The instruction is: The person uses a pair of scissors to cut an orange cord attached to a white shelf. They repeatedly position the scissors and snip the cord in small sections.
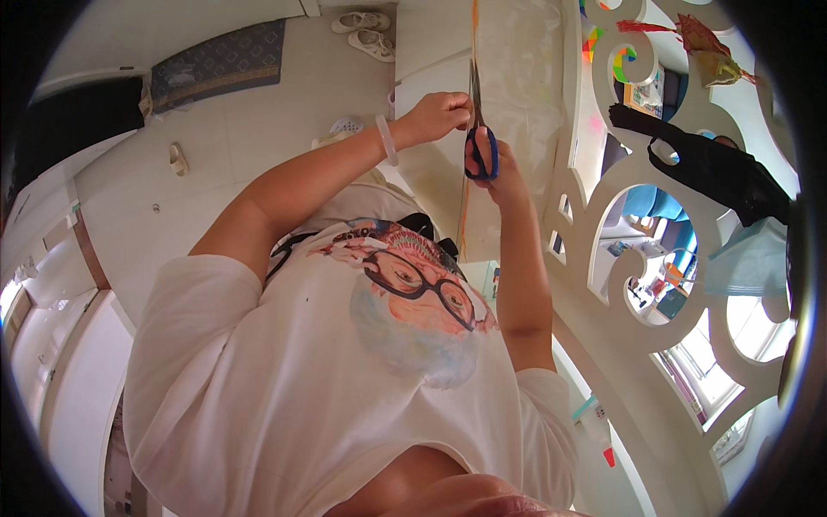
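My right hand grips a pair of scissors by its dark blue handles, thumb through one loop. The narrow metal blades point away from me and look nearly together. Beside them, on the left, is my left hand, its fingers curled in and a pale bangle on the wrist. Its fingertips are close to the blades; whether a thin thing is pinched there I cannot tell. Both hands are above the front edge of a white cabinet, whose top has a glossy, wrinkled covering. An orange line runs along that edge.
To the right rises a white scrollwork partition, hung with a black strap-like item, a pale blue face mask and a red tasselled ornament. On the tiled floor lie a patterned mat, a pair of shoes and a single shoe.
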The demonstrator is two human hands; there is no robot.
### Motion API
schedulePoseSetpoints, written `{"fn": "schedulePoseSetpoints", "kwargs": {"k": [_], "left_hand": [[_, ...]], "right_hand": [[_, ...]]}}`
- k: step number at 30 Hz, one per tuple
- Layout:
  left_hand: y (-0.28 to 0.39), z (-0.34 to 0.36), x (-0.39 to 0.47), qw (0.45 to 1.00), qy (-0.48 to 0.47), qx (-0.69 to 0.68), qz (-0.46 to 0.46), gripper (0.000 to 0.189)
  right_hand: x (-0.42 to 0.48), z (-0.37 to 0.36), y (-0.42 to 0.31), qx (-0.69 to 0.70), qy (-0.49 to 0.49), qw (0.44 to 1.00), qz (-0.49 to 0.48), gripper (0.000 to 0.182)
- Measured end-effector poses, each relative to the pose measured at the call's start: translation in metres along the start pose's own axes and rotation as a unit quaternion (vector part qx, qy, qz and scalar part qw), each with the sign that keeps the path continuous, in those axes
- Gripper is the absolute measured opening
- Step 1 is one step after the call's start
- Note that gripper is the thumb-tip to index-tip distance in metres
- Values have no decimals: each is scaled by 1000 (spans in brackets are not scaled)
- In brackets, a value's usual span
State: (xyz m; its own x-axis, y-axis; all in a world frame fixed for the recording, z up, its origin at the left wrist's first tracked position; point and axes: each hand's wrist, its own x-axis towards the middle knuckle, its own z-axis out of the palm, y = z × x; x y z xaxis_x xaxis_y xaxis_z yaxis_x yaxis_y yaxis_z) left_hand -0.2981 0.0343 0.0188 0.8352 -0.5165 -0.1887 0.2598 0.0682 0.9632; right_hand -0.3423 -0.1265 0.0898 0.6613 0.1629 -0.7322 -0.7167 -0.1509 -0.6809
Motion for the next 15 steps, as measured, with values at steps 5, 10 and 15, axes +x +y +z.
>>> {"fn": "schedulePoseSetpoints", "kwargs": {"k": [5,10,15], "left_hand": [[-4,2,0,1000,17,20,2,13],[-2,2,0,1000,14,2,7,14],[-2,2,2,1000,10,-3,23,15]], "right_hand": [[5,5,-17,46,-20,999,-10,51],[8,5,-11,19,1,1000,-15,52],[9,2,-10,-46,13,998,-44,50]]}}
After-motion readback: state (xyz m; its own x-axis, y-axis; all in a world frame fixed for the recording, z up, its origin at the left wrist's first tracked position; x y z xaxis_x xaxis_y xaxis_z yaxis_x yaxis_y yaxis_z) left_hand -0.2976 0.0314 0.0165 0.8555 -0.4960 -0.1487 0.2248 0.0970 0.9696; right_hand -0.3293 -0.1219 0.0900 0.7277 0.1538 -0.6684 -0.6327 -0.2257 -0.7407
